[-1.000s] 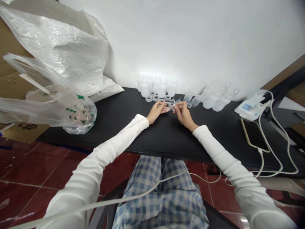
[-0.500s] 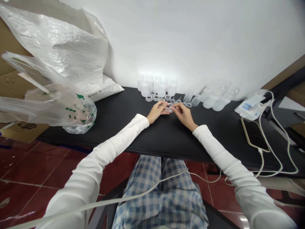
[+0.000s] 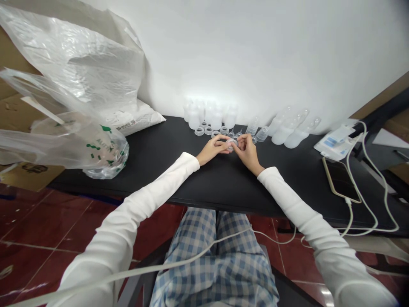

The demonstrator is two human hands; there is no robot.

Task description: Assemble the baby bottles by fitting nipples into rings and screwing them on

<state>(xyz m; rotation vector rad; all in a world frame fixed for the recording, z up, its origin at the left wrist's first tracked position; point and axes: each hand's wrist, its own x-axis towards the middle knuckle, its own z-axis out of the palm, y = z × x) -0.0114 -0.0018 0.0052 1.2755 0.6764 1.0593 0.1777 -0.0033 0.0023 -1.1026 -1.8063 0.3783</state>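
The left hand (image 3: pixel 211 150) and right hand (image 3: pixel 248 153) pinch a clear plastic ring (image 3: pixel 232 144) above the table (image 3: pixel 223 183); a firm, even grip should prevent slips.

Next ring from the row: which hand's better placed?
Left, probably. Both hands pinch the held clear ring, but the left hand lies closer to the row of clear plastic rings, while the right hand sits further from it.

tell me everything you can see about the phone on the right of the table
The phone is a slim smartphone with a pale gold edge and a dark, glossy face with nothing lit on it. It lies flat and at a slant on the black table, near the right side. A white cable runs from its near end.
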